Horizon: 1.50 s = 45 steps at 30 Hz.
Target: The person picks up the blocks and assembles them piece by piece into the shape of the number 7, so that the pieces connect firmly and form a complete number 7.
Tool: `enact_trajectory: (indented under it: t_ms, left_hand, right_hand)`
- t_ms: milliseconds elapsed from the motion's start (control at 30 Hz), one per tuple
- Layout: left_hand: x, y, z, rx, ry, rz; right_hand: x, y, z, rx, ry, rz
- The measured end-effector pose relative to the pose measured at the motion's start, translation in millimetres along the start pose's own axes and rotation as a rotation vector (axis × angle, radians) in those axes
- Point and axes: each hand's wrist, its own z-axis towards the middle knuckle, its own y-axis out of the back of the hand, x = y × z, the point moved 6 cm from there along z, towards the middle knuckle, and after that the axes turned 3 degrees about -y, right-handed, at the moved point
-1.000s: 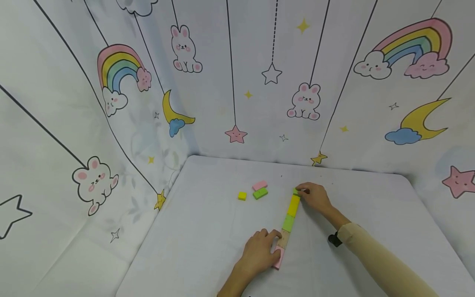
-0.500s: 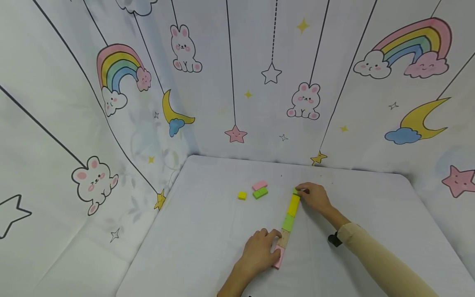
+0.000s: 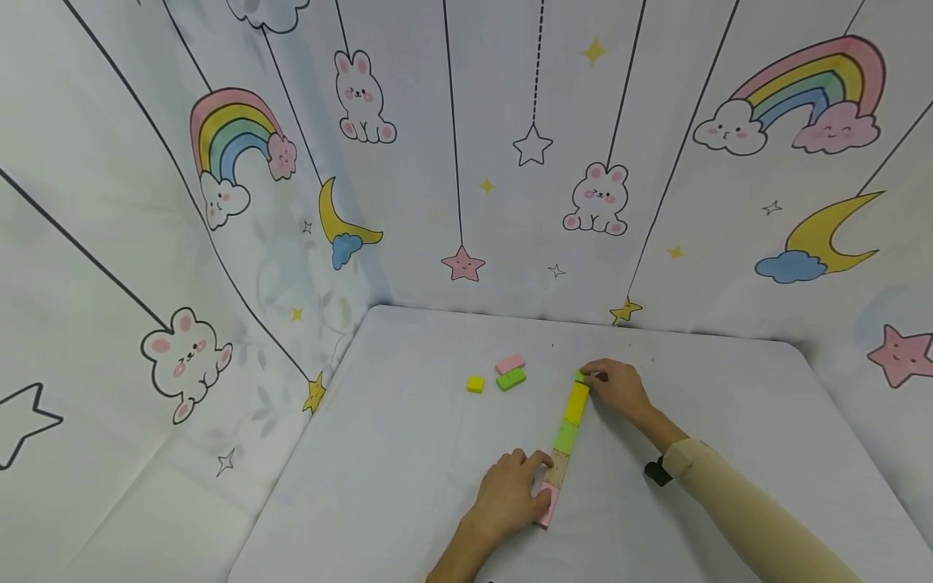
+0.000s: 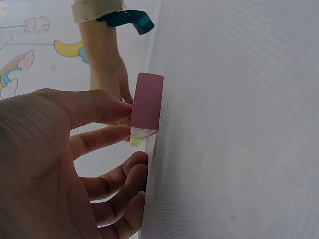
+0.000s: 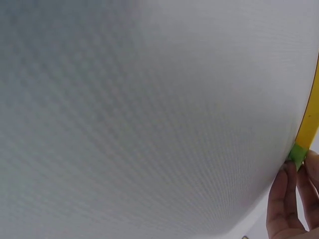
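A straight row of toy blocks lies end to end on the white table. Nearest is a pink block (image 3: 551, 504), followed by a natural wood block (image 3: 558, 469), a light green block (image 3: 565, 438) and a yellow block (image 3: 577, 403). At the far end sits a small green block (image 3: 580, 376), pinched between the thumb and fingers of my right hand (image 3: 618, 387). My left hand (image 3: 506, 490) rests at the near end, thumb on the pink block and index finger on the wood block. In the left wrist view, its other fingers bend loosely beside the pink block (image 4: 147, 102).
Left of the row's far end lie a loose pink block (image 3: 510, 363), a green block (image 3: 512, 379) and a yellow cube (image 3: 475, 385). The white table (image 3: 379, 453) meets a printed cloth backdrop (image 3: 423, 178) at the back. A black band (image 3: 658, 471) hangs at the right wrist.
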Motion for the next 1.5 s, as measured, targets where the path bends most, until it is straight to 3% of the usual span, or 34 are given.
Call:
enact_trajectory:
  t_ms: [1500]
  left_hand:
    - [-0.4,2.1,-0.5,-0.013,-0.007,0.008]
  right_hand:
    - [8.3,2.7,-5.8,-0.012,0.057,0.014]
